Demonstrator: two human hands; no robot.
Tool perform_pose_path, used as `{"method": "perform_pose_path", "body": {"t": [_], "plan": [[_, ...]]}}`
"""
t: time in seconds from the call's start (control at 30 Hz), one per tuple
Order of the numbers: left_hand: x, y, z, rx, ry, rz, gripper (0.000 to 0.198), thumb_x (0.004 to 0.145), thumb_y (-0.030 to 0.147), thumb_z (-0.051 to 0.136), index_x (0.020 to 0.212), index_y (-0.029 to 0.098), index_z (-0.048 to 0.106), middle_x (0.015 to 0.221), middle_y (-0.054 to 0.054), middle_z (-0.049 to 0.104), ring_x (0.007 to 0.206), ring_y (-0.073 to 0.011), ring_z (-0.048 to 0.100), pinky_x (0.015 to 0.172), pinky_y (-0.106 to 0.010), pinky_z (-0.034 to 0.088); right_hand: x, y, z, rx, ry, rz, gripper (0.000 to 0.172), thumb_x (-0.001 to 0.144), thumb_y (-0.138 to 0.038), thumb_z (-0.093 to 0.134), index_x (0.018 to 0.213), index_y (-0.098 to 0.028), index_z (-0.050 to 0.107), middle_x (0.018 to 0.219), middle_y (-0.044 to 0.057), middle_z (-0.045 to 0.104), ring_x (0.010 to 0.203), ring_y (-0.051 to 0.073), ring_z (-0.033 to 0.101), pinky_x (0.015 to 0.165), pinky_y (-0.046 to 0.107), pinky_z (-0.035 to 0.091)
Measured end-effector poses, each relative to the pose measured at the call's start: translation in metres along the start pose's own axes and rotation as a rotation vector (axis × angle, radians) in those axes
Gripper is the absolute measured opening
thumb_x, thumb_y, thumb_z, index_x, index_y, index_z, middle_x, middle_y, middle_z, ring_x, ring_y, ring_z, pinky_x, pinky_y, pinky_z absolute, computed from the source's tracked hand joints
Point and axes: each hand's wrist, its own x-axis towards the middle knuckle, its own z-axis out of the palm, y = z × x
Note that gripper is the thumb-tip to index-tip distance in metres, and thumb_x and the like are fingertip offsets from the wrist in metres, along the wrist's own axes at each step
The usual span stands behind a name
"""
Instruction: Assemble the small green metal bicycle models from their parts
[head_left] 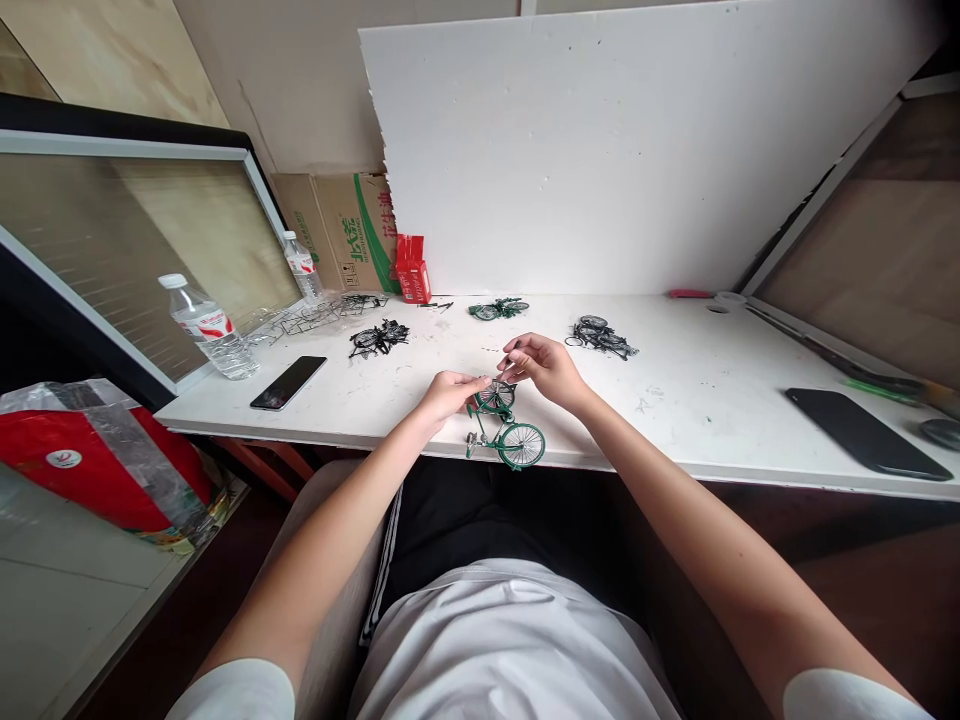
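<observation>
A green miniature bicycle (517, 446) lies near the front edge of the white table, with one wheel toward me and the other between my hands. My left hand (450, 394) is closed on its far end, thumb and fingers pinched by the far wheel (496, 394). Just above that wheel, my right hand (546, 368) pinches a small dark piece (514, 348), too small to name exactly. Fingers partly cover the far wheel.
Behind my hands lie another green miniature bicycle (499, 309) and black ones at left (379, 338) and right (602, 337). Phones (289, 382) (868, 432), water bottles (214, 330) (301, 265), a red box (413, 268) and wire-like part frames (319, 317) stand or lie around.
</observation>
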Motion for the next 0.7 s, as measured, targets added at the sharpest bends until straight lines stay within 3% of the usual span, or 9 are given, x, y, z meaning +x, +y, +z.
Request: {"method": "perform_pose_path", "body": {"t": [0.7], "plan": [[-0.002, 0.001, -0.0001, 0.002, 0.004, 0.001, 0.047, 0.07, 0.055, 0.094, 0.085, 0.013, 0.081, 0.078, -0.007, 0.072, 0.065, -0.0138, 0.055, 0.064, -0.03, 0.043, -0.0061, -0.0013, 0.0044, -0.119, -0.07, -0.02, 0.053, 0.093, -0.072, 0.071, 0.11, -0.023, 0.063, 0.089, 0.008, 0.081, 0.084, 0.025, 0.081, 0.083, 0.044, 0.068]]}}
